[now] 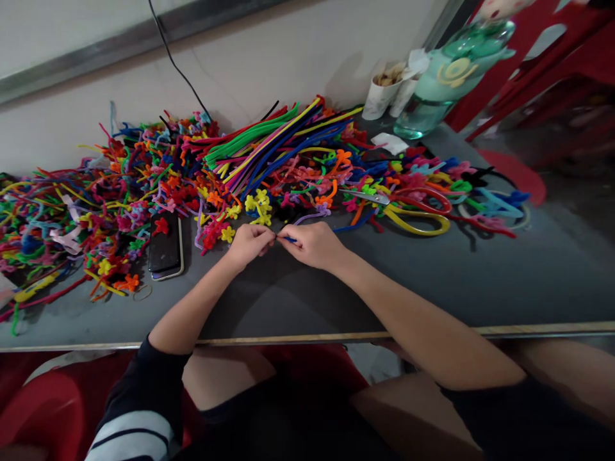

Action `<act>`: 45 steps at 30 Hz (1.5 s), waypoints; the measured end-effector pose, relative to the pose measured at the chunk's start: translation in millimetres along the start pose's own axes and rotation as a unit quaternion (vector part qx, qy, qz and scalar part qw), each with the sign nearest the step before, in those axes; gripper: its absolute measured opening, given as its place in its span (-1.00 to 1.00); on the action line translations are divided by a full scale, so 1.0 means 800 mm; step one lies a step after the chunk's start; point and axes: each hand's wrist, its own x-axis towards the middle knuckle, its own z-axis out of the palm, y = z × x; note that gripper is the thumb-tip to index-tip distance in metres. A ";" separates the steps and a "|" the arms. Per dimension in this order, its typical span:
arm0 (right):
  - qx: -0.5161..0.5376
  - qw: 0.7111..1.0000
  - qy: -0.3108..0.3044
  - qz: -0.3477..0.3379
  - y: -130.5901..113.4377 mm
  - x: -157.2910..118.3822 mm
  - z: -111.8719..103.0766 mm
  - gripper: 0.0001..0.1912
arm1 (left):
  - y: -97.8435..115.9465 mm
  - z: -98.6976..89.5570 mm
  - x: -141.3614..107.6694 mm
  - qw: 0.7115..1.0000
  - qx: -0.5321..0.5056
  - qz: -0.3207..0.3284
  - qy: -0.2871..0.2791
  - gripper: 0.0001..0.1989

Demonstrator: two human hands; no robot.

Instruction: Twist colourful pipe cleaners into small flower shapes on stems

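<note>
My left hand (252, 243) and my right hand (312, 244) meet fingertip to fingertip over the dark table (298, 301). A short blue pipe cleaner (290, 239) shows in the pinch of my right hand. The fingers of my left hand are closed at its end, on something too small to make out. Just behind my hands lie yellow pipe-cleaner flowers (258, 203) and a long bundle of colored pipe cleaners (269, 144).
Scissors (418, 208) with red and yellow handles lie right of my hands. On the left is a phone (166, 246) beside a heap of pipe cleaners (115, 198). A green bottle (432, 96) and paper cups (379, 96) stand at the back right.
</note>
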 end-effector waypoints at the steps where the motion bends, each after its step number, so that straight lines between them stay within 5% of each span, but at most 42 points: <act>1: 0.001 1.000 0.005 0.005 0.000 0.000 0.001 -0.77 | -0.001 -0.001 0.001 0.999 -0.025 -0.018 -0.010 -0.61; 4: 0.075 0.995 0.007 0.059 0.009 0.003 -0.001 -0.75 | -0.004 -0.010 0.001 0.996 0.063 0.059 0.038 -0.63; 7: 0.189 0.976 -0.013 0.106 0.023 0.006 -0.008 -0.72 | -0.006 -0.022 -0.002 0.952 0.218 0.201 0.078 -0.74; 14: 0.357 0.911 -0.153 0.136 0.033 0.010 -0.006 -0.62 | -0.003 -0.028 -0.004 0.867 0.339 0.360 0.059 -0.78; 17: 0.364 0.903 -0.182 0.136 0.034 0.010 -0.002 -0.58 | 0.001 -0.028 -0.006 0.857 0.363 0.363 0.035 -0.74; 20: 0.339 0.918 -0.155 0.136 0.028 0.007 -0.001 -0.61 | 0.006 -0.021 -0.008 0.895 0.310 0.316 0.057 -0.70; 24: 0.189 0.975 -0.056 0.106 0.007 0.001 -0.002 -0.76 | 0.012 -0.003 -0.009 0.984 0.120 0.095 0.090 -0.66; 26: 0.104 0.991 -0.008 0.082 0.000 -0.002 0.000 -0.81 | 0.013 0.004 -0.008 0.997 0.022 -0.014 0.073 -0.66; 28: 0.080 0.994 0.014 0.076 0.002 -0.002 0.002 -0.80 | 0.011 0.007 -0.006 0.996 -0.041 -0.056 0.053 -0.66; 30: 0.127 0.988 0.009 0.089 0.011 0.001 0.003 -0.77 | 0.004 0.004 -0.003 0.996 -0.050 -0.025 0.064 -0.67; 33: 0.233 0.964 -0.035 0.125 0.031 0.006 0.002 -0.71 | -0.008 -0.008 0.001 0.986 0.045 0.126 0.104 -0.73; 37: 0.338 0.925 -0.111 0.135 0.046 0.010 0.002 -0.67 | -0.015 -0.026 0.002 0.919 0.234 0.313 0.048 -0.74; 41: 0.361 0.912 -0.152 0.126 0.049 0.010 0.006 -0.69 | -0.008 -0.029 -0.002 0.870 0.331 0.365 0.025 -0.77; 45: 0.343 0.919 -0.147 0.124 0.043 0.009 0.007 -0.68 | -0.002 -0.020 -0.004 0.881 0.318 0.343 0.066 -0.79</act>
